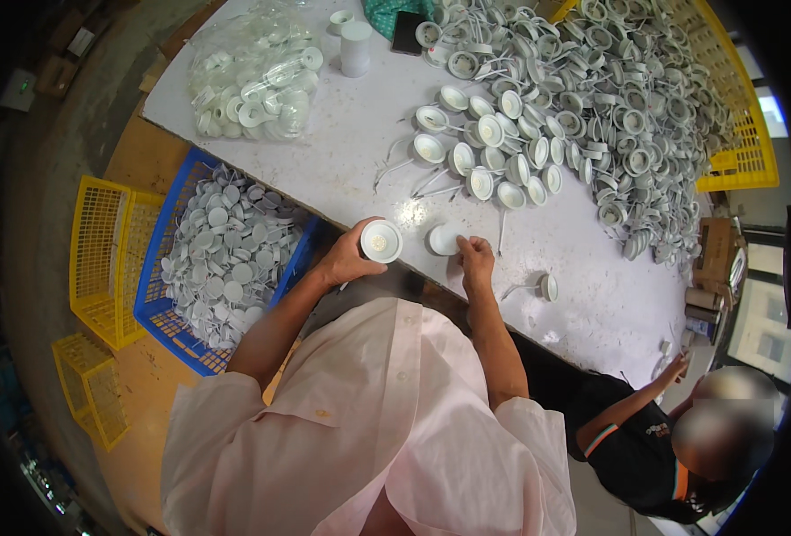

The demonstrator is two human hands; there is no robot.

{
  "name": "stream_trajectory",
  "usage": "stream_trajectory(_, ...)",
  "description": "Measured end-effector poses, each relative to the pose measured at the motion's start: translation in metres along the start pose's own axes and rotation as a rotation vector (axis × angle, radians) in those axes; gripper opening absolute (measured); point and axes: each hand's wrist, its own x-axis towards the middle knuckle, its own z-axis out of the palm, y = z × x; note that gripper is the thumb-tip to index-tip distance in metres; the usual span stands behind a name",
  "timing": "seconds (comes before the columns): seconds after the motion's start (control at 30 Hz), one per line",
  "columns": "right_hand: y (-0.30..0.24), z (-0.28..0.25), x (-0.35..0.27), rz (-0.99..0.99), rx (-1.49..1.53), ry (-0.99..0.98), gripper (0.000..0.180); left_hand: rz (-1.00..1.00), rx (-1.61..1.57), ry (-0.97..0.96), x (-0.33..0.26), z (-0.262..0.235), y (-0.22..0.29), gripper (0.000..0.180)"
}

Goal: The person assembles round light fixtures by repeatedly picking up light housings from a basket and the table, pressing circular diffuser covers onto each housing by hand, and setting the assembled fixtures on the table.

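Note:
My left hand [345, 260] grips a round white downlight housing [396, 254], its open face turned up and a yellowish LED disc visible inside. Just to the right, my right hand [478, 261] pinches the rim of a round white cover [444, 239] at the table's near edge. Farther up the table lies a loose group of white downlights [480, 183], several with yellowish centres and trailing wires. One more downlight [549, 287] rests on its side, to the right of my right hand.
A large heap of downlight housings [628, 116] covers the far right, by a yellow crate [753, 134]. A clear bag of white parts [253, 80] lies far left. Left of me, a blue crate [150, 286] holds finished-looking discs. A co-worker [632, 429] sits right.

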Motion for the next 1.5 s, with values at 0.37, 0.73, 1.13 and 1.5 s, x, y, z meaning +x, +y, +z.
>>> stream_trajectory(0.37,-0.049,-0.007,-0.047,0.146,0.486,-0.212,0.005,0.025,-0.032,-0.091,0.01,0.016,0.027,0.081)
stream_trajectory(0.73,-0.086,0.011,-0.081,-0.031,0.357,-0.144,0.013,0.067,0.047,-0.189,0.031,0.032,0.037,0.085)
stream_trajectory(1.13,-0.084,0.016,-0.073,0.15,0.435,-0.268,0.01,0.081,0.081,-0.173,0.028,0.028,0.044,0.086)
stream_trajectory(1.5,-0.095,0.028,-0.076,0.12,0.4,-0.355,0.011,0.09,0.105,-0.145,0.026,0.023,0.049,0.085)
